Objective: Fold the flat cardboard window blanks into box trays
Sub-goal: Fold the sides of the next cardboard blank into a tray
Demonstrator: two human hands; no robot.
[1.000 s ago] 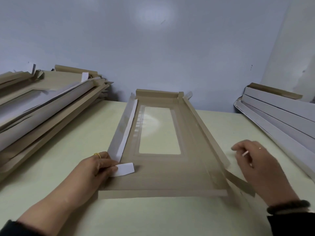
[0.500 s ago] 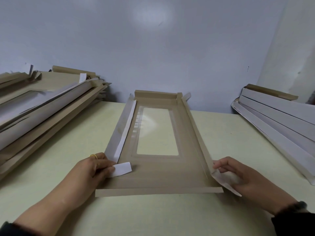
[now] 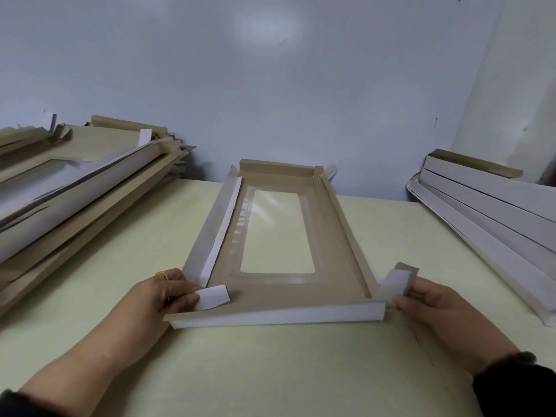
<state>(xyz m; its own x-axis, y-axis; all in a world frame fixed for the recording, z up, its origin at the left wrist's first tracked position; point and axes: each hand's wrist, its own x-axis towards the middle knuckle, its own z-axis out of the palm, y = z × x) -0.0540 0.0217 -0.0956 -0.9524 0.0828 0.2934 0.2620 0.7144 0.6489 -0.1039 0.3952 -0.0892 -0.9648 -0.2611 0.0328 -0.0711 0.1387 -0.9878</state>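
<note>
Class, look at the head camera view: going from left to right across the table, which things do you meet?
Pile of brown cardboard blanks → left hand → window blank being folded → right hand → stack of white folded trays.

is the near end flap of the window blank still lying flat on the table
No: the near end flap stands raised off the table, its white side facing the camera, between the left hand and the right hand.

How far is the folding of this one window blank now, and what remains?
Done: the far end wall stands up. In hand: the near wall is raised; the left hand holds the left corner tab, the right hand pinches the right corner tab. Left: tucking both tabs and finishing the long side walls.
</note>
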